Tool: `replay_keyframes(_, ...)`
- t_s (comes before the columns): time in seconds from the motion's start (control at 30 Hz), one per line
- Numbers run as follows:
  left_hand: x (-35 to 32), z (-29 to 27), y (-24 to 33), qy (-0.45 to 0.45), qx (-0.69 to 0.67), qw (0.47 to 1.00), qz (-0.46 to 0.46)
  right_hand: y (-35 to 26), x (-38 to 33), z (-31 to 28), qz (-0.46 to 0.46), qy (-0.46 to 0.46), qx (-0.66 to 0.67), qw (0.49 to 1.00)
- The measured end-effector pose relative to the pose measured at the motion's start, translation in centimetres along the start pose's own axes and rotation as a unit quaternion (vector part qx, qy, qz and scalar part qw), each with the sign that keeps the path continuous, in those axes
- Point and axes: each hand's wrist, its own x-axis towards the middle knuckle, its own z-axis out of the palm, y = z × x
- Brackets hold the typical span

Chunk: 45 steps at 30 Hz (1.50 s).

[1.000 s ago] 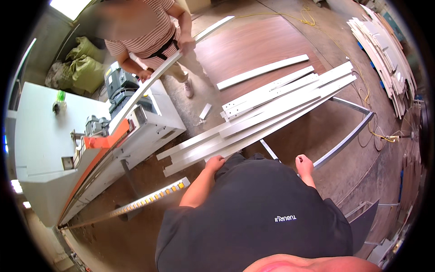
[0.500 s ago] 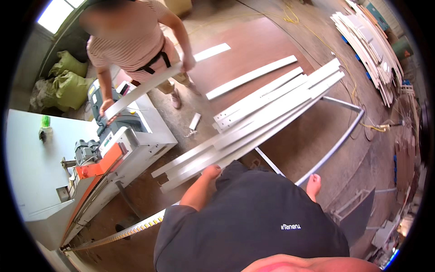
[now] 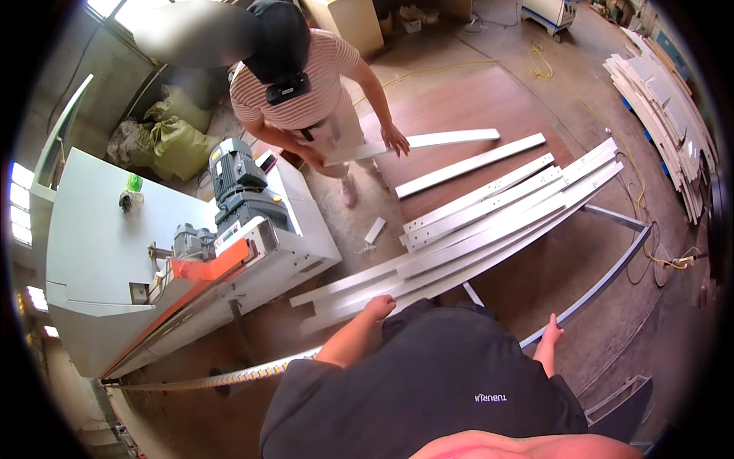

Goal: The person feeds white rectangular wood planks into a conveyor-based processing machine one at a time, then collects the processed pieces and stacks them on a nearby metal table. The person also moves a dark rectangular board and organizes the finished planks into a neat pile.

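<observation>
Two bare hands out in front, both low over a stack of long white profiles lying slantwise on a metal-framed stand. Left hand resting at the near end of the stack, fingers curled in narrow over the edge of the lowest strip, touching it; whether truly clenched around it, cannot tell, since the knuckles hide the fingertips. Right hand set apart from the stack, down at the grey rail of the stand, fingers drawn together and pointing up and away, thumb slightly out; seemingly touching the rail, grip not clear. Dark short-sleeved shirt filling the lower middle, forearms emerging from it. Stack itself running from lower left near the left hand up toward the upper right, ends fanned out a little at the far side, over a brown board floor. Beyond it, two more loose white strips lying on the brown board, and a short white offcut on the concrete. To the left, a white cutting machine with a grey motor and an orange guard, beside a large white table. Across the machine, another person in a striped top, holding one white strip with both hands, fingers spread loosely along it. More white profiles piled at the far right edge. Green sacks behind the machine.
</observation>
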Motion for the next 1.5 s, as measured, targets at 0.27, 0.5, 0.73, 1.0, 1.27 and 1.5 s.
replay_keyframes(0.27, -4.3, 3.7, 0.6, -0.066, -0.082, 0.988, -0.112, -0.8, -1.3, 0.8, 0.054, 0.010, 0.032, 0.998)
replay_keyframes(0.5, -5.1, 4.4, 0.5, -0.043, -0.076, 0.993, -0.077, -0.8, -1.2, 0.6, 0.059, 0.020, 0.055, 0.997)
replay_keyframes(0.73, -3.8, 2.0, 4.3, -0.129, -0.082, 0.976, -0.153, -1.5, -1.2, 1.1, 0.055, 0.021, 0.111, 0.992)
replay_keyframes(1.0, 1.3, 2.3, 5.9, -0.163, -0.023, 0.983, -0.083, -2.0, -2.3, 1.0, 0.040, 0.037, 0.106, 0.993)
replay_keyframes(1.27, 13.8, 4.2, 6.8, -0.143, 0.063, 0.987, 0.023, -1.8, -2.9, 0.8, 0.056, 0.050, 0.093, 0.993)
replay_keyframes(1.5, 31.9, 6.3, 7.2, 0.110, 0.093, 0.988, 0.063, -2.9, -3.4, 0.6, 0.082, 0.061, 0.064, 0.993)
